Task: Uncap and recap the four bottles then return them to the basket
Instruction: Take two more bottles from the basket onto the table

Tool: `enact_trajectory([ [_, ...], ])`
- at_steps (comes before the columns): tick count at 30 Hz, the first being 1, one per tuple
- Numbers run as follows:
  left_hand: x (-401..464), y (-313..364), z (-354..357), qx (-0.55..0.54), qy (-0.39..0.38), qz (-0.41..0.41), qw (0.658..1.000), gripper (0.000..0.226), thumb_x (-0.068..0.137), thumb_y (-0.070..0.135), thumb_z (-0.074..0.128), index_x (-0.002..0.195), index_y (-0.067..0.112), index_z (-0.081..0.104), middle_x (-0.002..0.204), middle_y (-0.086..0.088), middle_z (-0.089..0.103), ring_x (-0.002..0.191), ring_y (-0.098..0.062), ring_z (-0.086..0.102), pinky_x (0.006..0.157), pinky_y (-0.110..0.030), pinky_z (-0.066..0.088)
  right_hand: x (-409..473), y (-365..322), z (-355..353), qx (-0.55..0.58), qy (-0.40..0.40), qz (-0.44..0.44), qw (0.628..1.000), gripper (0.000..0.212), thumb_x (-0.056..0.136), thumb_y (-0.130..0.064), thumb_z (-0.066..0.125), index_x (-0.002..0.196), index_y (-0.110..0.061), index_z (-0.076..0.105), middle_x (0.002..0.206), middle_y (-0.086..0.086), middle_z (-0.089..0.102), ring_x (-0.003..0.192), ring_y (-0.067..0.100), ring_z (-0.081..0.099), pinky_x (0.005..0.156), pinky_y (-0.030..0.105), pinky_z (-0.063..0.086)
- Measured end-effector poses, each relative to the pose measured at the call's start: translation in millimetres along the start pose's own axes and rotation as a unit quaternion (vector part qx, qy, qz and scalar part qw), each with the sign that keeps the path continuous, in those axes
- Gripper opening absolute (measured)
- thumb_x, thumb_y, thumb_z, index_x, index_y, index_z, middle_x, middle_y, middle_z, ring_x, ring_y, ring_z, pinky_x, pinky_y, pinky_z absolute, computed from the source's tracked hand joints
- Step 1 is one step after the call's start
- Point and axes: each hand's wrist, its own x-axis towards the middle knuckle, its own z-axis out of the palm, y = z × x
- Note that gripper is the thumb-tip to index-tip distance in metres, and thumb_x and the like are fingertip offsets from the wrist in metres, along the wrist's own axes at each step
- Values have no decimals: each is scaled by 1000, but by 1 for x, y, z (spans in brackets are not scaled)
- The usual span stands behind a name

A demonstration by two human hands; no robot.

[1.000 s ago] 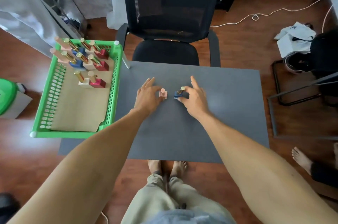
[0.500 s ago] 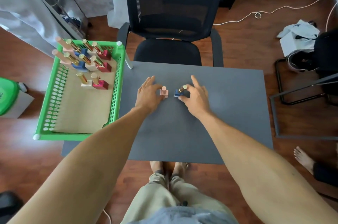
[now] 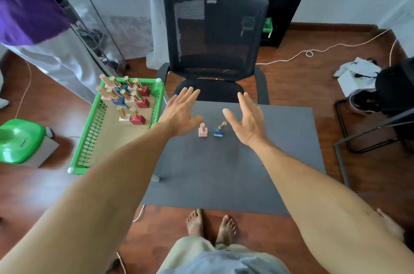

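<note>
On the grey counter, near its far centre, stand two small bottles side by side without touching: a pink bottle with a pink cap on the left and a blue bottle with a gold cap, tilted rightward, on the right. Left hand and right hand flank the pair, both spread flat with fingers extended, holding nothing and clear of the bottles. At the left edge of the counter sits a green basket, lined with brown card, whose far end holds upright bottles with pink, blue, white and red bases. Beyond the counter stands a black mesh chair. Bare feet show on the wooden floor at the near edge.
</note>
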Motion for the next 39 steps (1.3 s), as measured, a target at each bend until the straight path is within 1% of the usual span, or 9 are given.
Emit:
enact_trajectory([
  [4, -2, 15, -35, 84, 44, -5, 995, 82, 93, 67, 33, 161, 28, 6, 169, -2, 0, 155, -20, -7, 125, -44, -1, 15, -21, -32, -62, 3, -35, 997, 92, 92, -85, 28, 164, -29, 20, 175, 2, 10, 161, 17, 5, 128, 47, -3],
  [7, -11, 22, -50, 97, 64, -37, 992, 85, 90, 77, 21, 160, 31, 4, 169, -3, -2, 155, -21, -8, 124, -47, -1, 16, -38, -49, -97, 21, -61, 993, 91, 93, -83, 27, 164, -26, 21, 175, 4, 10, 161, 20, 6, 128, 49, -2],
  [13, -41, 17, -66, 100, 93, -71, 988, 92, 85, 86, 11, 160, 33, 6, 169, -2, -2, 154, -22, -9, 124, -49, -1, 1, -67, -56, -133, 22, -84, 987, 88, 96, -79, 28, 164, -24, 21, 175, 6, 10, 161, 23, 7, 128, 52, 1],
  [20, -87, -37, -94, 91, 117, -89, 985, 89, 87, 83, 19, 160, 33, 6, 168, -3, -2, 154, -21, -9, 124, -48, -3, -15, -117, -16, -143, 9, -105, 984, 88, 96, -79, 27, 165, -24, 19, 175, 6, 7, 161, 22, 6, 129, 53, 1],
  [25, -116, -100, -107, 87, 93, -106, 986, 88, 89, 78, 23, 160, 31, 5, 169, -5, -4, 154, -23, -11, 124, -49, -1, -28, -162, 37, -135, 0, -120, 984, 91, 95, -81, 25, 165, -25, 18, 175, 5, 7, 161, 22, 5, 128, 54, 0],
  [30, -133, -154, -104, 86, 82, -81, 990, 88, 89, 78, 23, 160, 31, -1, 168, -3, -6, 155, -25, -7, 124, -50, 2, -41, -194, 86, -158, -14, -112, 981, 91, 94, -82, 20, 165, -24, 17, 175, 6, 8, 161, 23, 7, 127, 56, 2],
  [33, -136, -177, -98, 88, 56, -73, 992, 90, 87, 78, 22, 159, 31, -4, 169, -5, -2, 155, -27, -5, 124, -52, 4, -50, -204, 109, -166, -16, -99, 981, 89, 95, -80, 21, 163, -23, 21, 174, 9, 11, 161, 26, 12, 126, 59, 5],
  [36, -136, -189, -91, 78, 39, -64, 994, 87, 90, 75, 28, 160, 31, -2, 168, -5, 2, 155, -26, -1, 124, -51, 6, -55, -210, 123, -180, -20, -82, 980, 81, 99, -76, 28, 162, -24, 26, 174, 9, 14, 160, 27, 15, 126, 59, 10],
  [39, -134, -192, -85, 59, 66, -35, 995, 78, 94, 61, 44, 157, 23, 18, 164, -4, 24, 151, -25, 21, 122, -49, 18, -58, -214, 131, -142, -39, -66, 987, 70, 101, -68, 41, 158, -27, 31, 173, 10, 16, 158, 32, 21, 125, 60, 17],
])
